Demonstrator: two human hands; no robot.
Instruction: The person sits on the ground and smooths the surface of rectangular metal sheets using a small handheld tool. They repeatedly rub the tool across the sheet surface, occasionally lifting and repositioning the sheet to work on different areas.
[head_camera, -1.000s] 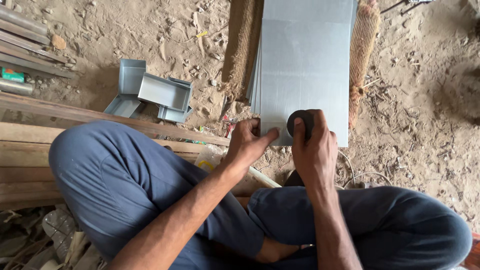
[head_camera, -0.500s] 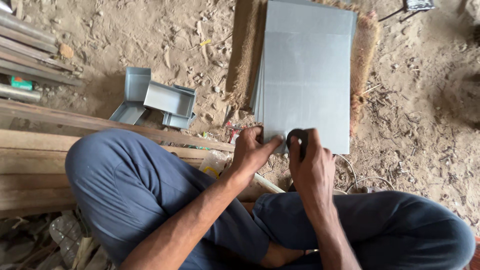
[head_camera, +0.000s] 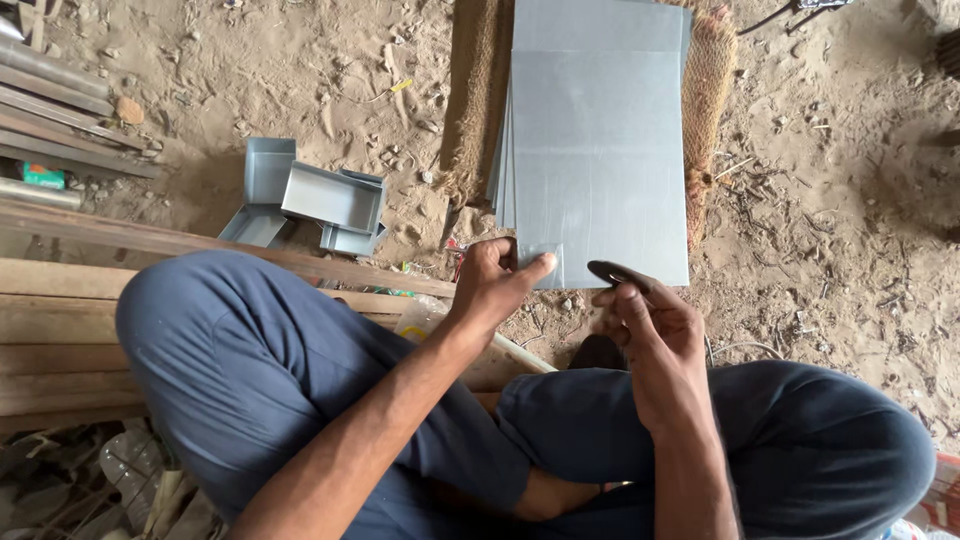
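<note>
the person wears dark blue trousers of plain, smooth cloth, with soft folds gathering at the knees and along the thighs. the fabric shows no pattern, stripe or visible pocket from this view. both forearms are bare, with no sleeve reaching into view, no watch, no band and no glove. the left hand (head_camera: 497, 275) and the right hand (head_camera: 655, 325) are bare too, without rings, and the fingers look lean with short nails.
</note>
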